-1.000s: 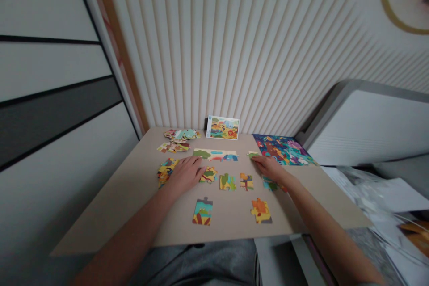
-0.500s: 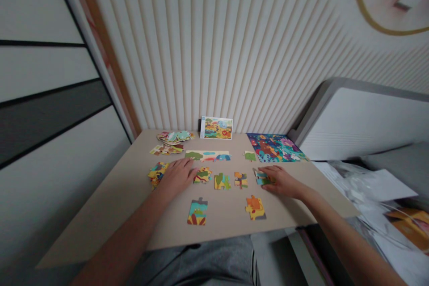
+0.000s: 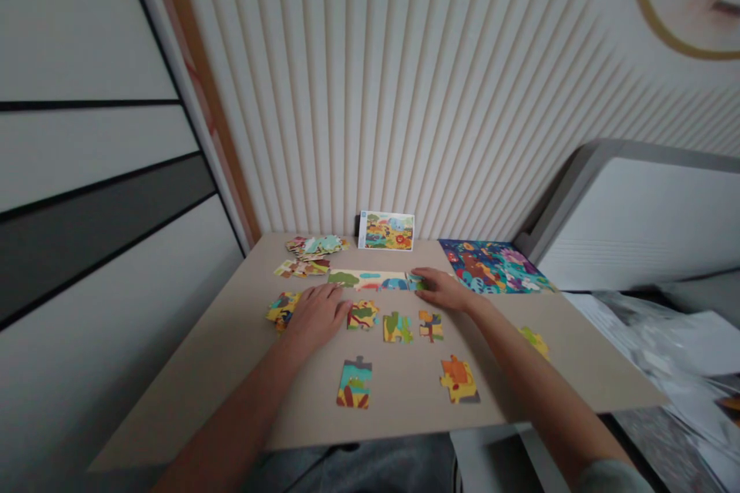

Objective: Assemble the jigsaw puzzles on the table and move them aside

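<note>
My right hand holds a blue-green puzzle piece at its fingertips, by the right end of a joined puzzle strip showing a green tree and a blue elephant. Whether the piece is locked in cannot be made out. Flat on the table lies my left hand, fingers stretched out, partly covering a small heap of yellow puzzle pieces. Just right of it are a red-and-green piece, a green piece and a tree piece. Nearer me lie a frog piece and an orange-yellow piece.
A picture card leans upright at the table's back, against the ribbed wall. Piled pieces lie back left. A dark blue assembled puzzle lies back right. Beyond my right forearm is a yellow-green piece. Papers and plastic lie off the table's right.
My right hand has carried the blue-green piece away from me and leftward to the strip's right end. My left hand stays beside the yellow heap. The whole view has shifted slightly.
</note>
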Tool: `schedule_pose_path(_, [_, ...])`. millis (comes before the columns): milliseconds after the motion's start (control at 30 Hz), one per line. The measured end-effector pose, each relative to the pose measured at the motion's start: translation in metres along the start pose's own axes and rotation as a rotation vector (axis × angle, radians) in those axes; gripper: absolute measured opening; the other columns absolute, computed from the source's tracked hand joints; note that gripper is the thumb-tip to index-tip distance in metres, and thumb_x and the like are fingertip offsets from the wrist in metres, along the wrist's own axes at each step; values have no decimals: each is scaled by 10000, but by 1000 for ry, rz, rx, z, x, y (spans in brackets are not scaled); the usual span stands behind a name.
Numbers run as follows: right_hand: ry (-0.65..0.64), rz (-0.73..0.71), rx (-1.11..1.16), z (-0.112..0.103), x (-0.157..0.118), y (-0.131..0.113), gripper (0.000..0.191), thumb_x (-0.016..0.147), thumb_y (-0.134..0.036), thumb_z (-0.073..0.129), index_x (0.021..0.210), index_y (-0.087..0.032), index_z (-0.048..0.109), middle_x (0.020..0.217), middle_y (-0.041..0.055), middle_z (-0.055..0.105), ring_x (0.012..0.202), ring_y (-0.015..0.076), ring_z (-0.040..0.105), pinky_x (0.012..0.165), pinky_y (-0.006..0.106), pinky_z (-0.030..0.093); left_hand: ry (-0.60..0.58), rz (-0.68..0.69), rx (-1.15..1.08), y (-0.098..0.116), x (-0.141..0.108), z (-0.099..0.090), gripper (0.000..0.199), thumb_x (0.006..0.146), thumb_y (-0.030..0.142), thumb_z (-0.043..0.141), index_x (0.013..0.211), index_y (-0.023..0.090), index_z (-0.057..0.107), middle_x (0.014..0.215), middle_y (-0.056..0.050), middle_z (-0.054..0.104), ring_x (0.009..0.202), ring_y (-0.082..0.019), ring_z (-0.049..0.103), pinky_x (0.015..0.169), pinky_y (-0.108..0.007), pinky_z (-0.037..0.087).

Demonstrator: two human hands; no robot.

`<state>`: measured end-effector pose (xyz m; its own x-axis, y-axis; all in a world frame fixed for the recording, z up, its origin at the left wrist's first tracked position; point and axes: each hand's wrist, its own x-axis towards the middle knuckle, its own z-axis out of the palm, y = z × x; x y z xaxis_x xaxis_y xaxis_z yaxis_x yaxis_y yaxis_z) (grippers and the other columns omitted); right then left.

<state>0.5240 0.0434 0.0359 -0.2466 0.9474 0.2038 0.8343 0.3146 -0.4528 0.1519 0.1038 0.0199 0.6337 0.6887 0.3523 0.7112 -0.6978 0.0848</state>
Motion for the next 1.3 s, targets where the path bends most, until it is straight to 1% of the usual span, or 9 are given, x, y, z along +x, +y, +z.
schedule_pose_path(167, [3,0,-16,2,3,0,519,902,-477,651,1365,-246,626,1434,109,592,1287,287,581,1120,442,430,-8,-1,-27,4,0,-4,399,1022,421,463,1289,178,633,1328,-133,652,1245,-277,569,1092,-424,371])
schedule_pose_path(433, [138,117,-132,17,9,-3,428,918,-519,621,1198,-218,740,1246,126,687,1142,289,643,1036,404,467,-2,-8,-24,6,-1,-5,388,1014,415,482,1277,175,637,1329,-141,644,1238,-286,565,1091,-435,361])
schedule_pose_path(600, [101,246,-207,21,18,-5,413,855,-509,699,1142,-220,768,1208,122,691,1076,289,655,965,391,492,-11,9,-16,7,-2,-8,432,1019,442,465,1298,150,619,1333,-152,639,1257,-282,553,1097,-426,361])
schedule_pose_path(700, [108,227,-266,17,17,-10,400,878,-511,669,1153,-237,764,1214,125,685,1092,289,641,977,399,479,-19,9,-19,6,-1,-8,435,1025,448,448,1302,158,616,1337,-152,638,1275,-277,549,1100,-419,362])
schedule_pose_path(800, [250,211,-317,9,3,-7,364,964,-456,540,1146,-234,764,1190,126,696,1103,276,631,1005,403,464,-22,-1,-29,5,-1,-6,421,1022,443,451,1305,178,618,1349,-145,637,1283,-279,548,1103,-429,362])
schedule_pose_path(933, [461,332,-393,-9,-29,12,363,982,-375,468,1084,-213,777,1131,130,727,1080,286,642,996,435,473,-15,-3,-50,4,-1,-4,404,1021,434,457,1296,192,627,1358,-141,635,1282,-283,549,1105,-443,361])
schedule_pose_path(1000, [437,333,-386,-15,-45,22,341,968,-380,495,1069,-221,780,1128,120,737,1085,286,646,1003,442,473,-16,-1,-43,4,-1,-3,408,1022,433,455,1288,178,630,1357,-149,634,1278,-286,551,1102,-443,365])
schedule_pose_path(1100, [292,283,-324,-16,-60,29,322,943,-440,560,1080,-245,775,1190,103,724,1132,286,638,1017,452,472,-16,6,-27,4,-1,-1,408,1023,425,455,1294,171,623,1363,-147,628,1277,-284,551,1103,-440,370])
schedule_pose_path(1300, [205,287,-296,-6,-62,33,355,908,-510,628,1121,-249,738,1356,112,642,1354,348,491,1119,565,351,18,-2,1,2,-1,-1,398,1026,415,448,1282,169,629,1321,-145,642,1258,-282,560,1102,-425,384])
